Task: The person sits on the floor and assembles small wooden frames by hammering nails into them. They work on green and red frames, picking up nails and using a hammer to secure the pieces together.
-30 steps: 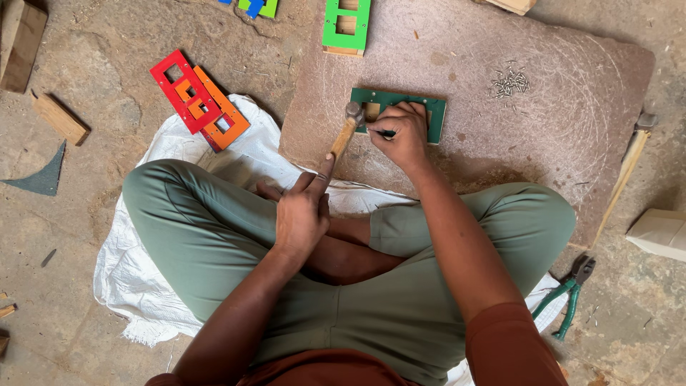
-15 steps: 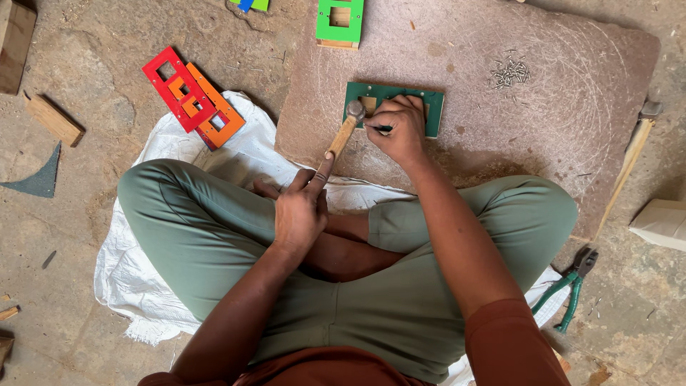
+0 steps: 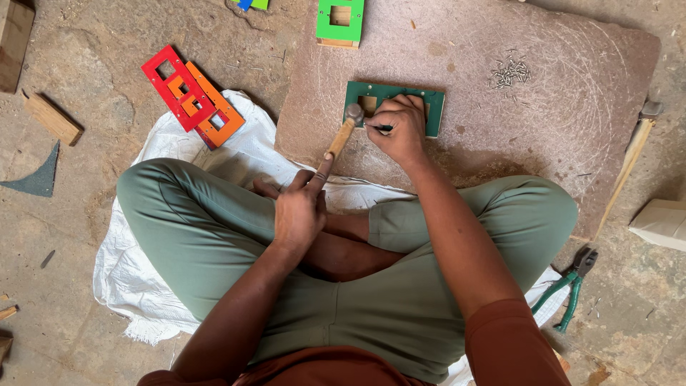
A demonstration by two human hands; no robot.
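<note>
I sit cross-legged on a white cloth [image 3: 143, 250] at the edge of a flat stone slab [image 3: 543, 136]. My left hand [image 3: 300, 211] grips the wooden handle of a small hammer [image 3: 341, 136], forefinger laid along it, its metal head just left of my right hand. My right hand [image 3: 396, 129] rests on a dark green wooden frame [image 3: 434, 107] lying on the slab and pinches a small dark nail or punch against the frame's near edge.
A heap of small nails [image 3: 509, 71] lies on the slab beyond the frame. A bright green frame [image 3: 340, 21] sits at the slab's far edge. Red and orange frames [image 3: 193, 96] lie on the floor at left. Green-handled pliers [image 3: 572, 289] and a second hammer [image 3: 632, 154] lie at right.
The hammer head stays close to my right hand with only slight movement. My right hand remains on the dark green frame.
</note>
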